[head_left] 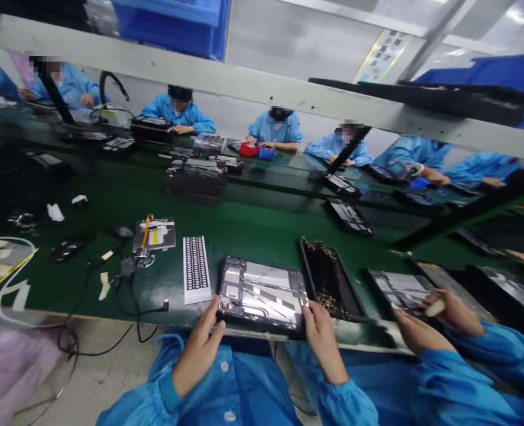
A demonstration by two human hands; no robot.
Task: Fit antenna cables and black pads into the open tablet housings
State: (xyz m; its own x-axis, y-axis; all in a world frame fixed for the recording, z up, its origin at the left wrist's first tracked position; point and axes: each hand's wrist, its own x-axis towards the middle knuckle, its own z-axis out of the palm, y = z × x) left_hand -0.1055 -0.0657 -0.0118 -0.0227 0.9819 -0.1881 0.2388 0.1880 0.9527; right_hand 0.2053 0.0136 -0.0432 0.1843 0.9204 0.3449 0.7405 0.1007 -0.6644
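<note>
In front of me at the bench's front edge lies an opened tablet (266, 290), its silver plates, dark strips and cables showing in a black frame. My left hand (200, 349) is at its left front corner, fingers against the edge and thumb apart from them. Along the right side, my right hand (322, 337) grips the edge with the thumb on top; its other fingers are partly hidden. Just left of the tablet is a white sheet of small black stickers (196, 270). A black tray (355, 296) holding many tiny gold-coloured pieces is close to the right.
A co-worker's hands (426, 331) handle another opened tablet (401, 290) at right. Cables (133, 296), a mouse (69, 247) and a flat part with an orange ribbon (167, 234) lie left. A white shelf beam (191, 74) crosses overhead; more people sit opposite.
</note>
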